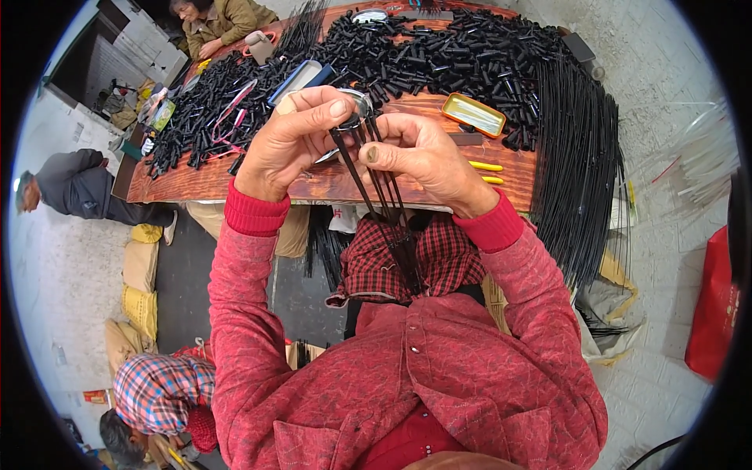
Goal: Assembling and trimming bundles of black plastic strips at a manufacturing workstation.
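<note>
My left hand (286,141) is closed, thumb and fingers pinching the upper end of a bundle of thin black rods (384,188) near a small round piece with a pale rim (359,102). From there the rods slant down to the checked red-and-black cloth (376,262) on my lap. Beside it, my right hand (427,160) closes its thumb and bent fingers around the same rods, just below the round piece. A small pointed grey thing (327,157) shows beside my left fingers; its kind I cannot make out.
On the wooden table (188,186) lie heaped short black tubes (439,59), long black rods (576,157), a yellow-rimmed tin (474,114), yellow-handled pliers (487,166) and a blue-and-white box (301,82). Other people sit at the far left (227,23), stand left (70,184) and bend lower left (160,392).
</note>
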`<state>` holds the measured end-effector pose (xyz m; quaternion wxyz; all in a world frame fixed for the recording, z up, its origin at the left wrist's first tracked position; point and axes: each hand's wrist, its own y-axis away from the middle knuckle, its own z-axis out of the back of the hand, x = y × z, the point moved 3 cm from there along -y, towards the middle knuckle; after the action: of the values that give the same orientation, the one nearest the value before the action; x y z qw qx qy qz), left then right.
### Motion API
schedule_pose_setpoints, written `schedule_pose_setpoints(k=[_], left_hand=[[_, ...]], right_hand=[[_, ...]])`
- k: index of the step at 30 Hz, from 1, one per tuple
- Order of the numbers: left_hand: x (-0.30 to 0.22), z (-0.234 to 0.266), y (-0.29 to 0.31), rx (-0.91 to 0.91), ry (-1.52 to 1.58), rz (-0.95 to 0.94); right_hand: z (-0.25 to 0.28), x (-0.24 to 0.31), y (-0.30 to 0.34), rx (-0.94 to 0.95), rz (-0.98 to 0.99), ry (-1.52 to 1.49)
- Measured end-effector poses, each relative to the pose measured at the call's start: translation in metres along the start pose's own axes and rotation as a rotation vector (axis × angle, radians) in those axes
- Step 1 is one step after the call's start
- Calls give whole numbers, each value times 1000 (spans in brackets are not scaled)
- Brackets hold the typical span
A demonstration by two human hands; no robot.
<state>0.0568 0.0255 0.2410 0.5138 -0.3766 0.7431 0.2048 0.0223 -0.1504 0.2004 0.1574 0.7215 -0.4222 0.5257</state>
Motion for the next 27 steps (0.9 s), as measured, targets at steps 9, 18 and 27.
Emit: schedule_pose_setpoints(k=[9, 18, 27], left_hand=[[1, 4, 14, -87, -1, -46], [1, 1, 19, -92, -218, -180], [1, -9, 20, -251, -364, -219]], right_hand=[[-1, 0, -3, 11, 8, -12], [0, 1, -3, -40, 4, -16], [9, 4, -5, -35, -39, 135]])
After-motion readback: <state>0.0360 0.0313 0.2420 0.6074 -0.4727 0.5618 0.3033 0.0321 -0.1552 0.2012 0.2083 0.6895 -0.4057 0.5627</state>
